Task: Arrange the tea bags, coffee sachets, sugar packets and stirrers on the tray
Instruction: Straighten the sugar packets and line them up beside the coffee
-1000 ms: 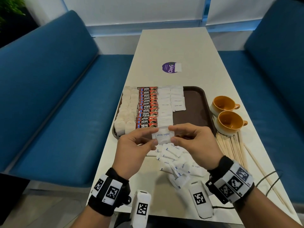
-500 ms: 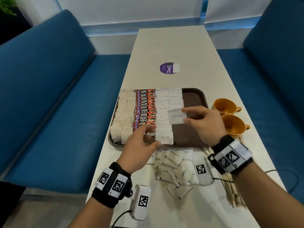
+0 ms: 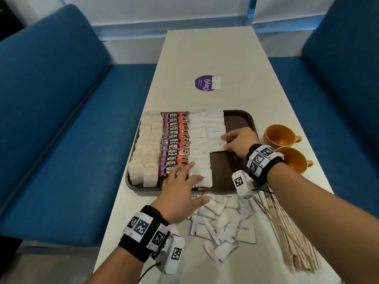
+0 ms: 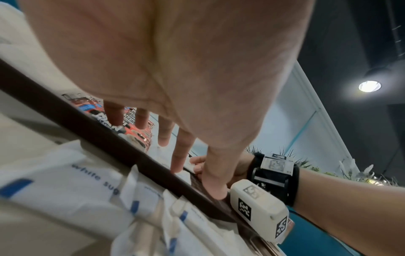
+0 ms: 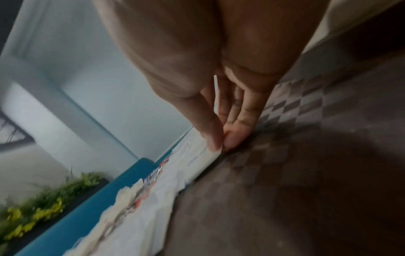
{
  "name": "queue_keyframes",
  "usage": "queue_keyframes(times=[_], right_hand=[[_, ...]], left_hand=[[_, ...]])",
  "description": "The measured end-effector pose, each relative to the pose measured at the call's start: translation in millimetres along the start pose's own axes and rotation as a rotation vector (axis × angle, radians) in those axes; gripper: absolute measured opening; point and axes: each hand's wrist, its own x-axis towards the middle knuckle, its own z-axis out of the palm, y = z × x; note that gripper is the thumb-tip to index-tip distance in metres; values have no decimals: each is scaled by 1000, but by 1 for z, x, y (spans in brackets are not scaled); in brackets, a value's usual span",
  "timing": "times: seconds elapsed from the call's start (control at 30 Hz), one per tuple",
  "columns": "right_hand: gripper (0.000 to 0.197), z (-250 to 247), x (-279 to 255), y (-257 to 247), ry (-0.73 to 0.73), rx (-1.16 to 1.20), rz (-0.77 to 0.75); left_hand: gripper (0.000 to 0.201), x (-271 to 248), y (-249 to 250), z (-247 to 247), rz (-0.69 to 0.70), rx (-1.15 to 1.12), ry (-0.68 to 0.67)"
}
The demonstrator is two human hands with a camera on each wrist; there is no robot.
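A brown tray [image 3: 231,167] holds columns of tea bags [image 3: 143,158], red coffee sachets [image 3: 175,140] and white sugar packets [image 3: 200,144]. My right hand [image 3: 224,143] pinches the right edge of one sugar packet [image 3: 217,146] at the near end of the second sugar column, low on the tray. In the right wrist view the thumb and fingers of my right hand [image 5: 221,143] meet on that packet's edge [image 5: 206,155]. My left hand [image 3: 184,177] reaches over the tray's near rim [image 4: 87,124] with straight, spread fingers, holding nothing. Loose sugar packets [image 3: 221,222] and wooden stirrers [image 3: 287,232] lie on the table.
Two orange cups [image 3: 281,136] [image 3: 293,160] stand just right of the tray. A purple sticker [image 3: 206,83] marks the white table [image 3: 205,48] farther back. Blue benches [image 3: 51,119] run along both sides. The tray's right part is bare.
Both hands held one sugar packet above the loose pile. The left hand let go and moved to the tray's near edge; the right hand carried the packet onto the tray's second sugar column.
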Motion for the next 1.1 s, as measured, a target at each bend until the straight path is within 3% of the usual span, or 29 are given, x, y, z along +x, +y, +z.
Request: queue_keyframes(times=[0.27, 0.37, 0.47, 1.1], right_hand=[[35, -2, 1, -9, 45, -207, -43], [43, -6, -1, -10, 106, -201, -60], [49, -5, -1, -10, 62, -176, -33], [57, -2, 16, -20, 43, -111, -17]], left_hand=[[59, 1, -3, -1, 26, -74, 35], [62, 2, -2, 0, 19, -93, 62], [68, 4, -2, 3, 1, -75, 62], [74, 2, -5, 0, -40, -91, 28]])
